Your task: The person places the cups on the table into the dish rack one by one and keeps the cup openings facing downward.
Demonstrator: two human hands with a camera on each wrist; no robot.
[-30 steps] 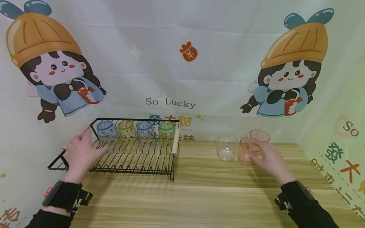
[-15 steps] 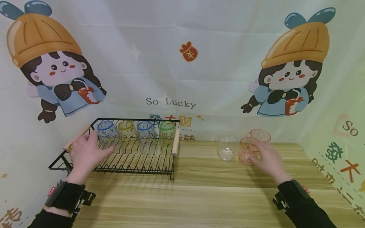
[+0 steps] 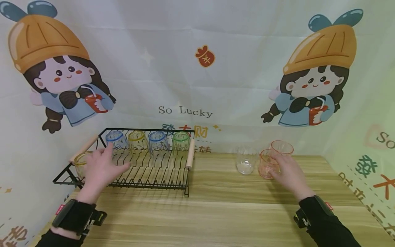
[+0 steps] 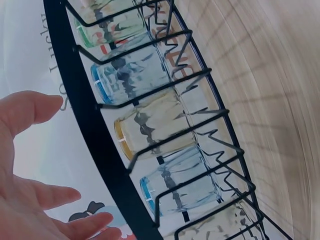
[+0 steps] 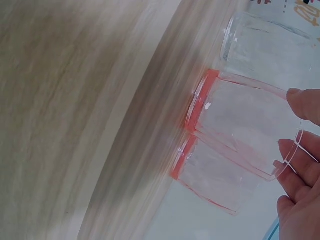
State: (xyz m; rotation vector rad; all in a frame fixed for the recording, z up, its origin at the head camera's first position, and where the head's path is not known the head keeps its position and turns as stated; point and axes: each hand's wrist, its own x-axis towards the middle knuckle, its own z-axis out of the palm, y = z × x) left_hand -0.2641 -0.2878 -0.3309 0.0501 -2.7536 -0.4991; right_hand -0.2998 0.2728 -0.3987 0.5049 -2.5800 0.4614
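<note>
My left hand [image 3: 103,168] hovers over the left part of a black wire drying rack [image 3: 142,187], fingers spread and nothing in them. Just left of it, partly covered, a yellow-rimmed glass [image 3: 81,160] sits at the rack's front left. Along the back row, upside down, are a blue glass [image 3: 115,141], a yellow glass [image 3: 138,141], another blue glass [image 3: 158,141] and a green glass [image 3: 180,141]. On the table at right, my right hand [image 3: 290,176] grips a red-tinted glass [image 5: 240,117] near its top, thumb on one side and fingers on the other.
A second red-rimmed glass [image 3: 285,147] stands just behind the gripped one. To the left of them is a clear glass [image 3: 244,163]. The rack has wooden handles [image 3: 190,154] at its ends. A printed cloth [image 3: 234,85] hangs behind the wooden table [image 3: 216,216].
My left hand has shifted right across the rack's left end, bringing the front yellow-rimmed glass and the left handle into sight. My right hand has hardly moved; the glasses at right stay in place.
</note>
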